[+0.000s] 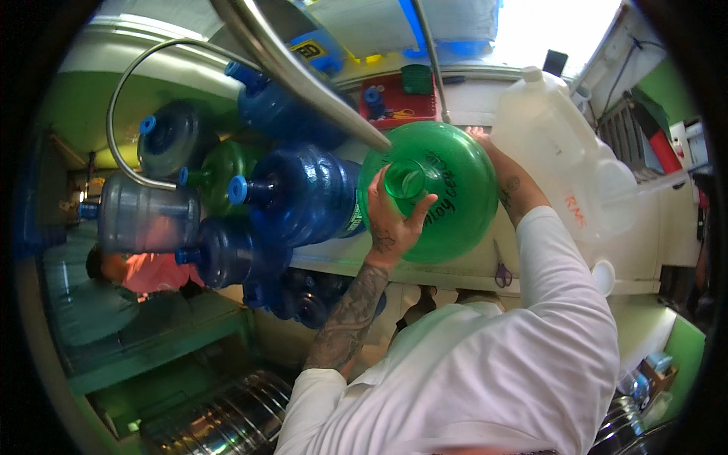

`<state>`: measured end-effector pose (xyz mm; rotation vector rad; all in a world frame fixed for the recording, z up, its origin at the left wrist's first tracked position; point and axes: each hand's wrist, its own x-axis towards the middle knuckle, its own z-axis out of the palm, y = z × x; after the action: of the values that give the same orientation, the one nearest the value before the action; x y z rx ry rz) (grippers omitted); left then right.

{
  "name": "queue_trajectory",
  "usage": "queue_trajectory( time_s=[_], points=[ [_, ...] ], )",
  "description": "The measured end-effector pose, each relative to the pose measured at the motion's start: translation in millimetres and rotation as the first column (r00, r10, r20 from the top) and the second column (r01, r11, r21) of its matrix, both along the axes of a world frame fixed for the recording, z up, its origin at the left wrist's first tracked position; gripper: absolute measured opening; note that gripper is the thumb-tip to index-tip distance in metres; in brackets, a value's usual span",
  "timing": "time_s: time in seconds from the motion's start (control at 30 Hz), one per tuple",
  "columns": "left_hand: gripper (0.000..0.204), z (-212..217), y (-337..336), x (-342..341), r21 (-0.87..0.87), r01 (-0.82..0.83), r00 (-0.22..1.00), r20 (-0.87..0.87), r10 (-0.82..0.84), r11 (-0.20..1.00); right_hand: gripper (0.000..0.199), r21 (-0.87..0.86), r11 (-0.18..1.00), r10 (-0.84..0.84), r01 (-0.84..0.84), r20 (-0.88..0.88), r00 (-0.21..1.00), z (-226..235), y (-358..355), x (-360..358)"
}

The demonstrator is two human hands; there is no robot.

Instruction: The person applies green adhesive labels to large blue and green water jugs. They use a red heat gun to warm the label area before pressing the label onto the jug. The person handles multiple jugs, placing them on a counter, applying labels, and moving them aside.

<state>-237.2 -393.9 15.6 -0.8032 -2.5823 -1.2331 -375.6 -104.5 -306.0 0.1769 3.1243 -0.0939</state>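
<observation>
A large round green water jug stands upright on the white counter, its mouth facing up, with dark handwriting on its shoulder. My left hand curls around the jug's neck, thumb on the near right side and fingers on the left. My right hand presses against the jug's far right side; some of its fingers are hidden. A thick steel spout comes down from above, its tip close to the neck's far left. To the left, touching or nearly touching the green jug, lies a blue water jug on its side.
Several capped blue, clear and green jugs crowd the left. A cloudy white plastic container stands to the right. Behind sits a red tray with small items. Purple-handled scissors hang at the counter's front edge. A curved thin steel pipe arches at left.
</observation>
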Motion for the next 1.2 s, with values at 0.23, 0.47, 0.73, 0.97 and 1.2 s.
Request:
queue_trajectory(
  time_s=[0.23, 0.47, 0.73, 0.97, 1.2],
  points=[
    [0.081, 14, 10, 6, -0.05, 0.006, 0.992, -0.122, -0.012, 0.999, 0.044, -0.351, 0.936, 0.087, -0.029, 0.152, 0.985, 39, 22, 4],
    [0.082, 15, 30, 18, 0.002, -0.099, 0.99, -0.102, 0.098, 0.995, 0.044, -0.88, 0.471, 0.037, -0.067, -0.056, 0.998, 148, 20, 35],
    [0.081, 7, 27, 15, 0.075, -0.087, 0.987, -0.126, 0.096, 0.993, 0.039, -0.852, 0.472, -0.485, 0.226, -0.037, 0.874, 114, -61, 319],
    [0.062, 12, 17, 5, 0.244, 0.135, 0.974, 0.145, -0.173, 0.96, 0.049, -0.265, 0.894, -0.374, 0.36, 0.0, 0.928, 17, -108, 429],
    [0.063, 51, -63, 4, 0.256, 0.249, 0.968, -0.104, -0.23, 0.934, 0.04, -0.11, 0.8, -0.597, 0.59, -0.049, 0.801, 29, -50, 403]
  ],
)
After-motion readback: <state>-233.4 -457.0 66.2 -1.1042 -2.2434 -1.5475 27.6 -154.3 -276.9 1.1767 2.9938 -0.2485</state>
